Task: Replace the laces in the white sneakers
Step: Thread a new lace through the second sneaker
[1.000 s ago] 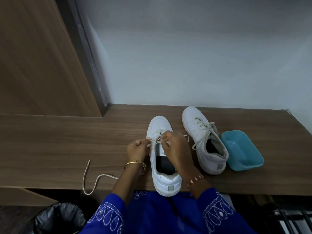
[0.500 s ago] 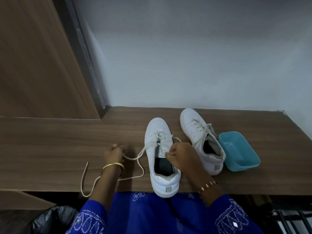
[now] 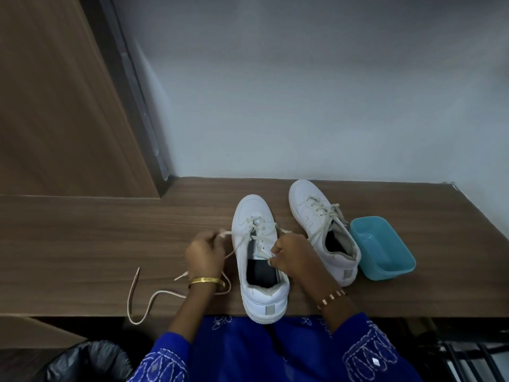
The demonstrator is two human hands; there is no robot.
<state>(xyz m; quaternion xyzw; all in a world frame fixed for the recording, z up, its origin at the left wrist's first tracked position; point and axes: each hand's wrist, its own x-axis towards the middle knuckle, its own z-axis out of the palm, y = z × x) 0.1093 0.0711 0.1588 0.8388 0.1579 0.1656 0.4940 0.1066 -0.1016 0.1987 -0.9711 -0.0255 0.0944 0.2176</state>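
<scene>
Since a moment ago my left hand (image 3: 204, 253) has come back beside the near sneaker (image 3: 259, 260), pinching its lace (image 3: 237, 248). Right hand (image 3: 293, 255) grips the tongue edge. Beyond stands the second sneaker (image 3: 322, 227) beside a blue tub (image 3: 385, 249).

Dim, cool light; soft shadows; wide-angle edge bending; slight overall softness.

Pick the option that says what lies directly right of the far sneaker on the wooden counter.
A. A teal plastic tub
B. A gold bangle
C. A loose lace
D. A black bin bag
A: the teal plastic tub sits beside the far sneaker on its right, on the wooden counter.
</scene>
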